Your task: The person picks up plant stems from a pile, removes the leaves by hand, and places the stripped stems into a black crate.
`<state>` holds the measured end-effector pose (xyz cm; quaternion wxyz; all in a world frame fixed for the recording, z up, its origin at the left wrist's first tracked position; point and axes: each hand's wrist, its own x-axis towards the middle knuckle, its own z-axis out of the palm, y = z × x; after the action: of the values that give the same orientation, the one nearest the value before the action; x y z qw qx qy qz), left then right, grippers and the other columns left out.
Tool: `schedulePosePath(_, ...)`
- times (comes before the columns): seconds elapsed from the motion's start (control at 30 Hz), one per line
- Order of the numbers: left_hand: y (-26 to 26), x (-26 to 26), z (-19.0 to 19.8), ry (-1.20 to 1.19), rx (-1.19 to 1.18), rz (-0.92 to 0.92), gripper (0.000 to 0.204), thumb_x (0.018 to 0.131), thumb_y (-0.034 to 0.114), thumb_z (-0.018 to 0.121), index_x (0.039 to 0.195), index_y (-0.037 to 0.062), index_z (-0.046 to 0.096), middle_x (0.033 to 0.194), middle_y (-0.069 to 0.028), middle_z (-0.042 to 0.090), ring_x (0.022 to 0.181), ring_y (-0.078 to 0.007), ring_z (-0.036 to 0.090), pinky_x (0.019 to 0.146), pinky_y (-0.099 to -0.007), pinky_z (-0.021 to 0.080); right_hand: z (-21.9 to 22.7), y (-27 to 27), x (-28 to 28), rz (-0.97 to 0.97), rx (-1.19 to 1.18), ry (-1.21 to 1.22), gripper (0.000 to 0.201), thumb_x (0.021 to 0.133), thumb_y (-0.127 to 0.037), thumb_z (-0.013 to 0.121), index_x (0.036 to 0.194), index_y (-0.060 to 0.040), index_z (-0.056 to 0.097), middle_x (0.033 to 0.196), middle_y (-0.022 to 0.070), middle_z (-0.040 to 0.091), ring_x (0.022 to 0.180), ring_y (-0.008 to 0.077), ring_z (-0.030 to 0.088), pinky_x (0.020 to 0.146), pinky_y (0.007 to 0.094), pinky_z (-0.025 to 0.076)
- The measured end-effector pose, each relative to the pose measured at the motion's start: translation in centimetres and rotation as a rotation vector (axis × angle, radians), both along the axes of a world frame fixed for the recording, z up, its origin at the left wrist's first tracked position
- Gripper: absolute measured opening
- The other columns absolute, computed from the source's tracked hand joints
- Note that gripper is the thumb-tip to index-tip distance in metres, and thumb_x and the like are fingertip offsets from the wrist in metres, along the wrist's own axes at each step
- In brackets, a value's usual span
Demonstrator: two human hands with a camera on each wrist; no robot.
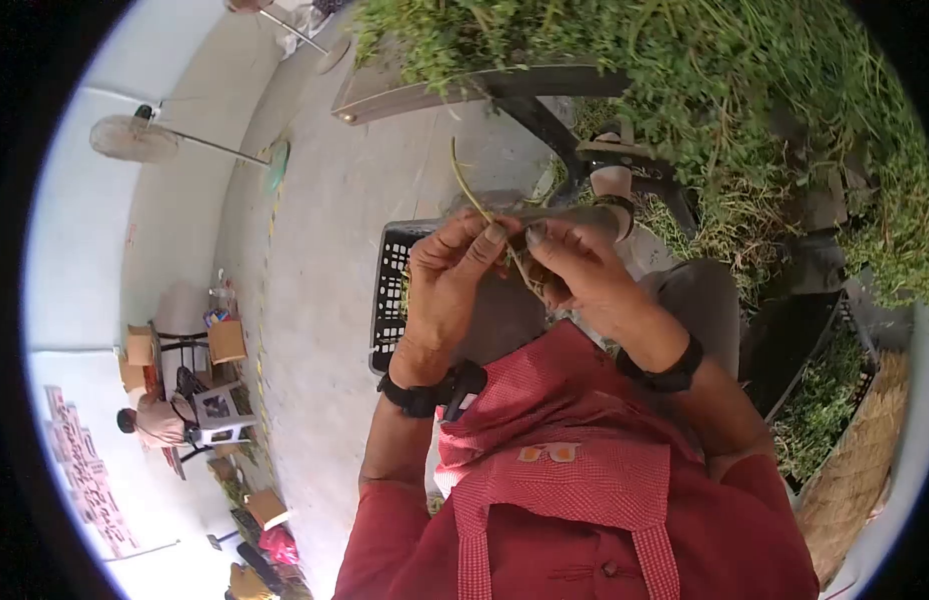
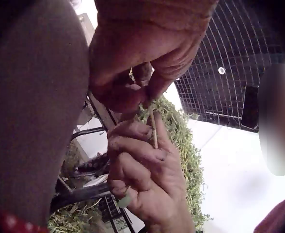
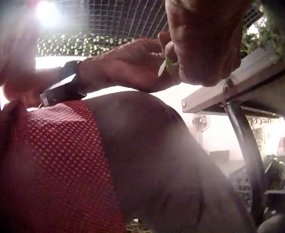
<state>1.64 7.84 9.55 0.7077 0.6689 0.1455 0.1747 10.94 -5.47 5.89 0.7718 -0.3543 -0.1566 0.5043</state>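
Observation:
Over the lap, my left hand (image 1: 447, 272) pinches a thin green plant stem (image 1: 463, 182) between thumb and forefinger. One end of the stem sticks up past the fingertips. Close beside it, my right hand (image 1: 603, 285) has its fingers curled on the lower part of the same stem. In the left wrist view, the pale stem (image 2: 155, 131) lies against the right hand's fingers, with the left fingertips just above. A small green leaf (image 3: 162, 68) shows by the hands in the right wrist view.
A table (image 1: 425, 97) heaped with leafy green plants (image 1: 725, 90) stands in front and to the right. A black crate (image 1: 388, 300) sits beyond the left hand. Another crate of greens (image 1: 820, 410) is at the right. Fans (image 1: 135, 138) and a seated person (image 1: 160, 420) are far left.

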Motion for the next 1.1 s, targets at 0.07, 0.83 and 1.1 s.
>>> schedulePosePath(0.07,-0.6,0.5,-0.3,-0.003,-0.001,0.002,0.017,0.087,0.013,0.060,0.096,0.0005,0.067,0.082,-0.0015,0.061,0.067,-0.0079,0.053,0.061,-0.0207,0.044,-0.4,-0.3,-0.2,-0.043,-0.060,-0.054,0.020,0.088,-0.025,0.060,0.089,-0.0049,0.058,0.069,-0.0021,0.055,0.048,0.0024,0.046,0.041,0.0163,0.030)
schedulePosePath(0.83,1.2,0.4,-1.3,-0.012,-0.109,0.001,0.011,0.084,0.010,0.063,0.086,0.0002,0.068,0.068,-0.0025,0.060,0.054,-0.0093,0.050,0.049,-0.0245,0.040,-1.5,0.8,0.4,0.077,0.020,0.070,0.019,0.092,-0.024,0.051,0.094,-0.0050,0.054,0.079,0.0036,0.059,0.052,0.0042,0.048,0.040,0.0168,0.029)
schedulePosePath(1.1,0.9,0.3,-1.0,-0.018,-0.197,0.030,0.014,0.086,0.012,0.061,0.086,-0.0009,0.067,0.066,-0.0023,0.059,0.056,-0.0087,0.050,0.051,-0.0229,0.041,-2.3,1.2,0.2,-0.060,0.065,0.115,0.017,0.088,-0.024,0.059,0.086,-0.0071,0.056,0.069,0.0000,0.057,0.049,0.0047,0.048,0.040,0.0169,0.031)
